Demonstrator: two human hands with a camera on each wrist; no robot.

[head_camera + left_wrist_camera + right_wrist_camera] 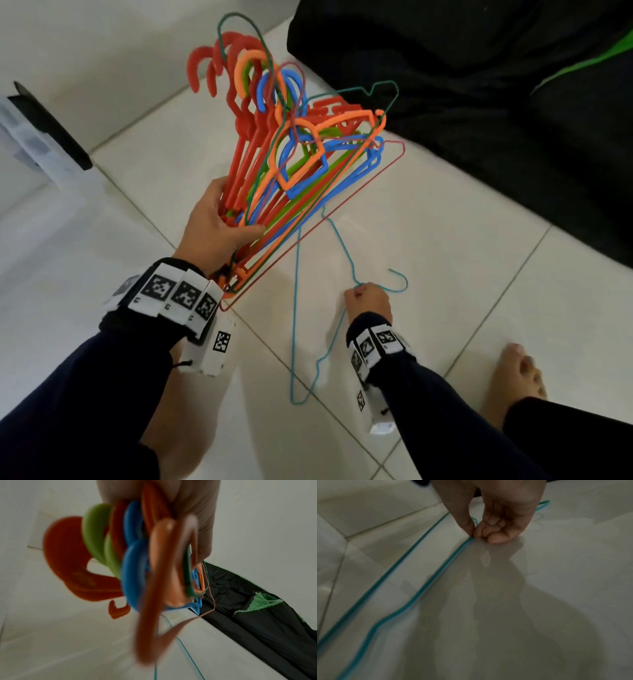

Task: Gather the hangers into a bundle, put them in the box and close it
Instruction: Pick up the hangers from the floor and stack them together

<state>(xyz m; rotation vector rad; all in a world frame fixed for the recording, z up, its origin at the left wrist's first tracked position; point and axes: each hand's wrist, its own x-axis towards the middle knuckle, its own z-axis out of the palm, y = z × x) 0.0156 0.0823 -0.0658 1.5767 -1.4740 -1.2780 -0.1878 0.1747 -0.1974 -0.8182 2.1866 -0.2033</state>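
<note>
The left hand (219, 222) clenched the hanger bundle (291, 154) aloft; the right hand (368, 299) pinched 1 teal wire hanger (296, 308) on the floor tiles (479, 240), best lifted by its neck

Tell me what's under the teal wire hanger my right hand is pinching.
Only white floor tile shows beneath the teal wire hanger, pinched near its hook by the right hand. The held bundle covers its far end.
</note>
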